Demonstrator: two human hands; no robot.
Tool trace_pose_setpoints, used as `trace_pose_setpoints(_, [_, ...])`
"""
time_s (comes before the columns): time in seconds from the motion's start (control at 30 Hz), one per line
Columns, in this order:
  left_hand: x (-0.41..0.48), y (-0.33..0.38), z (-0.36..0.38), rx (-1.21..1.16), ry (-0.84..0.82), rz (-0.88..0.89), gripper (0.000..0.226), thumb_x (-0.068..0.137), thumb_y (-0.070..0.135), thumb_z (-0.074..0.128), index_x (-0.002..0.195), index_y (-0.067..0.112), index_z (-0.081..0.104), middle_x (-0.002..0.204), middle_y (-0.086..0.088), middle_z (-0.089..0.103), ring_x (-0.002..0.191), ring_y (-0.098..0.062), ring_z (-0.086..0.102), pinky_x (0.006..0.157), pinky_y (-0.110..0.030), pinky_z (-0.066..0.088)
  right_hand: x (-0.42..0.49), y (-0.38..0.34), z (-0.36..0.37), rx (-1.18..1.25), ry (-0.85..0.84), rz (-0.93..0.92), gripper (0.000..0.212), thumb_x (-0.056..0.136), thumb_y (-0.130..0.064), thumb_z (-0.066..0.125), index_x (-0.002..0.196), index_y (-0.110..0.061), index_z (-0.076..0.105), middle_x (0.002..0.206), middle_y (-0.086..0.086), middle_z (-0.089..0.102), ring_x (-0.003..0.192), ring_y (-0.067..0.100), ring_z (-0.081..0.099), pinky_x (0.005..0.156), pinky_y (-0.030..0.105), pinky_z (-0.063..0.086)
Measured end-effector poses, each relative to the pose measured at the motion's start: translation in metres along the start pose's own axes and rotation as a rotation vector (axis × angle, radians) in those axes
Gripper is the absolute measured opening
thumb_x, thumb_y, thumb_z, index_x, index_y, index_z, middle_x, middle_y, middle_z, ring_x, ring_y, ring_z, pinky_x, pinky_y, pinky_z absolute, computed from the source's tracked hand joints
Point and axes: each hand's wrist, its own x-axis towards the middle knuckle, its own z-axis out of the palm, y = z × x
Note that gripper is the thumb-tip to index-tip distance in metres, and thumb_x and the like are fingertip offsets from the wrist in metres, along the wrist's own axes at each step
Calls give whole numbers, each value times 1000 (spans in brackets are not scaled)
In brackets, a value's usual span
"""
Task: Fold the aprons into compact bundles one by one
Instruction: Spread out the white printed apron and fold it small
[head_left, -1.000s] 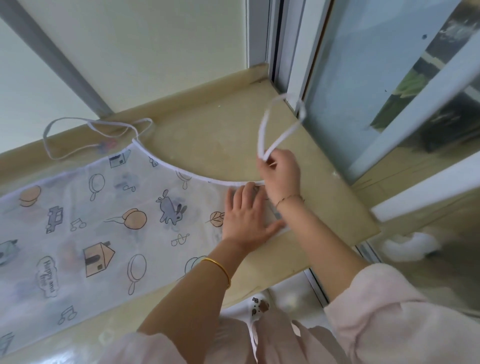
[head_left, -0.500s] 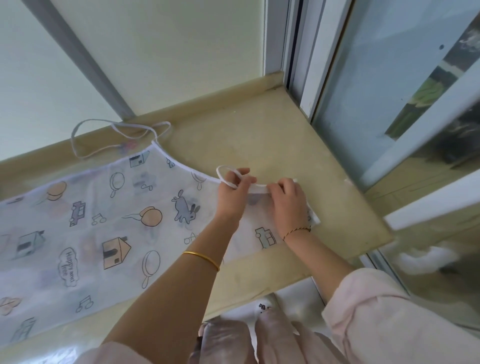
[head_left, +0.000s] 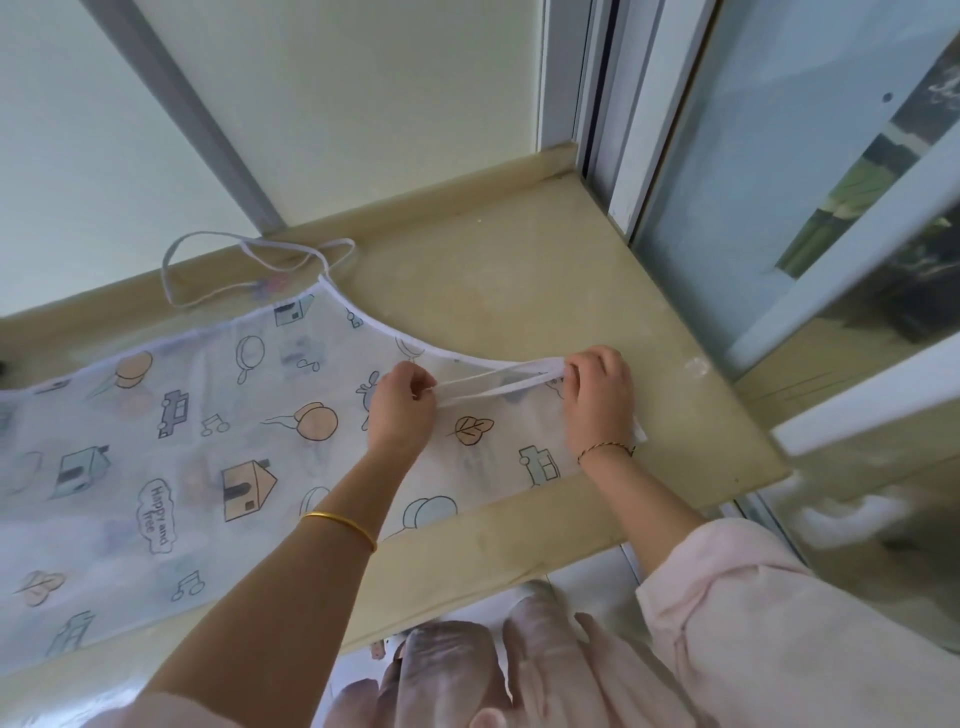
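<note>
Nearest me, my pink-sleeved forearms reach over the front edge of the pale yellow-beige stone sill (head_left: 524, 540).

The thin translucent white apron printed with cartoon houses, cars and balloons (head_left: 171, 467) lies flat and single-layered along the sill, running off the left of view, its bib end on the right under my hands. No body fold is made; by my reading the folding proper has not started.

My left hand (head_left: 402, 402) has its fingers curled, pinching one end of the white fabric neck strap (head_left: 498, 382). My right hand (head_left: 597, 392) is curled round the other end, at the bib's right corner. The strap is doubled and drawn fairly straight between the two, lying over the bib. Judgement: I am at strap-tidying, the first step.

Farther back, the white waist tie (head_left: 244, 270) lies in a loose loop against the sill's back lip, not yet gathered.

Left to do: lay the strap in, tuck in that tie, fold the body down to a bundle. No other aprons are in view.
</note>
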Motion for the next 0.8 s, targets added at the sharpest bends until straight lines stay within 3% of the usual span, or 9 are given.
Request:
trace_pose_setpoints(0.07, [1, -2, -5, -237, -36, -71, 17, 85, 1, 54, 85, 18, 58, 84, 0, 60, 74, -17, 55, 64, -27, 46, 1, 2, 2, 13, 25, -2, 4, 84, 1, 59, 82, 0, 63, 96, 18, 57, 80, 36, 56, 73, 38, 49])
trace_pose_setpoints(0.2, [1, -5, -21, -756, -231, -269, 26, 87, -1, 60, 109, 13, 59, 82, -2, 67, 74, -13, 62, 69, -23, 46, 2, 4, 5, -17, 9, 0, 16, 80, 6, 60, 94, 0, 63, 99, 20, 56, 83, 37, 55, 72, 40, 49])
trace_pose_setpoints(0.33, [1, 1, -29, -1036, -459, -351, 30, 93, 4, 53, 120, 17, 55, 77, 5, 68, 74, -9, 59, 68, -21, 42, 2, 5, 6, -29, 0, -1, 15, 80, 7, 59, 90, -2, 66, 100, 18, 56, 84, 36, 55, 74, 38, 49])
trace_pose_setpoints(0.5, [-2, 21, -24, -1373, -491, -394, 32, 90, 5, 48, 120, 15, 55, 71, 5, 62, 74, -11, 59, 73, -23, 41, 3, 5, 7, -26, 2, 20, 10, 82, 6, 57, 89, 1, 63, 102, 19, 56, 87, 37, 55, 77, 39, 47])
trace_pose_setpoints(0.57, [-1, 28, -21, -1406, -462, -451, 30, 90, 6, 45, 115, 15, 59, 61, 3, 53, 63, -12, 53, 69, -24, 38, 3, 5, 9, -28, 18, 7, 9, 80, 8, 58, 85, 1, 62, 99, 20, 57, 84, 37, 56, 74, 39, 48])
trace_pose_setpoints(0.63, [1, 29, -20, -1295, -425, -479, 25, 92, 10, 45, 111, 16, 60, 55, 4, 46, 52, -11, 46, 62, -23, 36, 3, 6, 9, -39, 23, -4, 9, 79, 8, 59, 84, 1, 62, 97, 20, 57, 82, 37, 56, 72, 39, 48])
trace_pose_setpoints(0.8, [1, 24, -14, -970, -423, -422, 18, 98, 7, 48, 115, 10, 53, 63, -1, 58, 43, -4, 45, 47, -15, 39, 2, 7, 10, -36, 25, 4, 12, 77, 10, 59, 85, 2, 62, 99, 21, 57, 83, 38, 56, 72, 39, 48])
